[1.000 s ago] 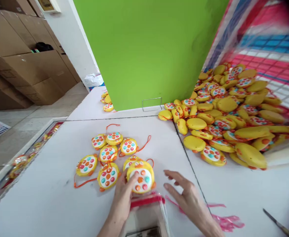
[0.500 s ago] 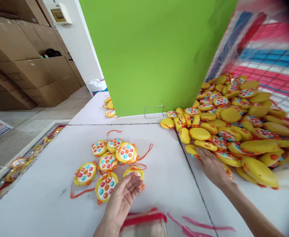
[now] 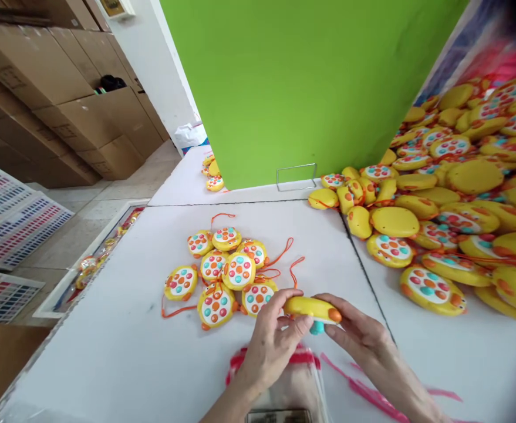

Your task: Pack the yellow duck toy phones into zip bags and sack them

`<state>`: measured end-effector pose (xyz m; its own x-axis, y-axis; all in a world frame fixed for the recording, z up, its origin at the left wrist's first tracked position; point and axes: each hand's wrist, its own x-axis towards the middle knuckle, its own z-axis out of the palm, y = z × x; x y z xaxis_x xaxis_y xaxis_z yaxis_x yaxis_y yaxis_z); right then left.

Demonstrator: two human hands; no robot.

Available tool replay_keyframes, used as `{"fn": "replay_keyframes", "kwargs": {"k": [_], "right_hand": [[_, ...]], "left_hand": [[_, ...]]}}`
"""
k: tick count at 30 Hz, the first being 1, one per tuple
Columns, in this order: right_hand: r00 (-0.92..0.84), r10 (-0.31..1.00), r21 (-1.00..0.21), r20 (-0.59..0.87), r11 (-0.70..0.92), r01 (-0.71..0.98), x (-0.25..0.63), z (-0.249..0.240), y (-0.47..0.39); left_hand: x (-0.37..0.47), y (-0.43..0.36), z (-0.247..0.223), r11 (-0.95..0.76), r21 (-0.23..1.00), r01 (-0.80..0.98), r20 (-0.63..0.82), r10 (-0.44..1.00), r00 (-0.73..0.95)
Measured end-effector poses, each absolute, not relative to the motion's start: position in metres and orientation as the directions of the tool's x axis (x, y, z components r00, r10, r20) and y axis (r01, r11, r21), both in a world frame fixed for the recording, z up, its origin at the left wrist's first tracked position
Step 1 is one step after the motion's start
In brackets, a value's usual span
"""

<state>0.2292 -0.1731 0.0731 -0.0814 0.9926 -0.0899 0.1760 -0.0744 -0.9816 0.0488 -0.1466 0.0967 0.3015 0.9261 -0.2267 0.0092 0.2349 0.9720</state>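
Between my two hands is a yellow duck-shaped toy (image 3: 313,306), tilted edge-on with its white button face turned down and a teal knob sticking out below. My left hand (image 3: 273,341) pinches its left end with thumb and fingers. At its right end, my right hand (image 3: 363,335) grips with thumb below and fingers above. Just left of my hands lies a cluster of similar toys (image 3: 239,271) with orange cords, button faces up. Under my wrists is a clear plastic bag (image 3: 302,385) with a red-pink edge.
A large heap of the same toys (image 3: 418,208) covers the right side of the white table (image 3: 121,352). Upright behind it stands a green board (image 3: 302,88) with a wire stand (image 3: 296,176). Pink strips (image 3: 372,393) lie at the front right. Cardboard boxes (image 3: 77,88) and plastic baskets (image 3: 15,211) stand on the left.
My right hand has come from the heap to the middle with a toy, and my left hand has moved right to hold it too. The view has shifted slightly.
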Motion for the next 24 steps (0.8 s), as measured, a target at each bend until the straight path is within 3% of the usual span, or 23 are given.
{"fn": "replay_keyframes", "kwargs": {"k": [4,7,9,11,14,18,24], "right_hand": [[-0.021,0.996,-0.994,-0.089,-0.087,0.069,0.224,0.067,-0.181],[0.007,0.997,-0.987,-0.078,-0.078,0.143,0.220,0.068,-0.188],[0.035,0.999,-0.952,0.004,-0.007,0.305,0.218,0.071,-0.192],[0.029,0.993,-0.889,0.111,0.086,0.449,0.216,0.077,-0.194],[-0.031,0.982,-0.828,0.186,0.174,0.533,0.214,0.083,-0.194],[-0.078,0.981,-0.836,0.178,0.193,0.514,0.213,0.079,-0.192],[-0.035,0.998,-0.961,0.057,0.065,0.269,0.214,0.071,-0.195]], "left_hand": [[0.050,-0.150,0.087,0.419,0.875,-0.243,-0.338,0.888,0.314],[0.049,-0.152,0.085,0.507,0.778,-0.372,-0.370,0.847,0.381],[0.045,-0.154,0.089,0.435,0.859,-0.270,-0.340,0.879,0.334],[0.041,-0.156,0.096,0.281,0.958,-0.058,-0.262,0.939,0.225],[0.037,-0.159,0.107,0.109,0.977,0.183,-0.149,0.964,0.220],[0.042,-0.157,0.110,0.020,0.983,0.185,-0.090,0.921,0.379],[0.048,-0.163,0.103,0.193,0.978,0.080,-0.209,0.917,0.339]]}}
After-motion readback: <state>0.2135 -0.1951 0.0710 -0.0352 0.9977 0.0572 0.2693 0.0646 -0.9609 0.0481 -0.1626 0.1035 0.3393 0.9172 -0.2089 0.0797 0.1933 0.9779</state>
